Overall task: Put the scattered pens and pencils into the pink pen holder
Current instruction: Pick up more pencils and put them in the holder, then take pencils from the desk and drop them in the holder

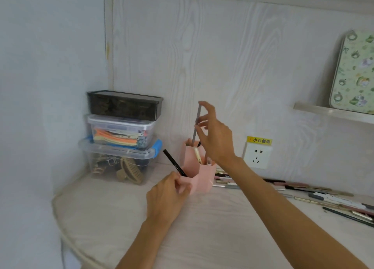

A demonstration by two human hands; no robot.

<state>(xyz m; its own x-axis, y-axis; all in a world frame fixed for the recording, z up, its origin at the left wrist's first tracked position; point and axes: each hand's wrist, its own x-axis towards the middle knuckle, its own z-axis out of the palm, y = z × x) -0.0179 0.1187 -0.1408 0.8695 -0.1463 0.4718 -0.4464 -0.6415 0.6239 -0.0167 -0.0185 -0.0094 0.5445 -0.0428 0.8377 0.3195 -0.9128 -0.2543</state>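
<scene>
Left hand (169,190) grips pink pen holder (199,172) — right hand (214,135) pinches grey pencil (196,125); stacked boxes (121,135) beside.

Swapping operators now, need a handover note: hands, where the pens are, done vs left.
Right hand: fingers pinch a grey pencil, upright, its tip in the tallest cell of the pink pen holder.
Left hand: steadies the holder's low front cell.
Done: a black pen leans in the front cell; a few more stand in the taller cells.
Left: release the pencil, then collect the scattered pens and pencils lying on the desk, right of the holder.
</scene>
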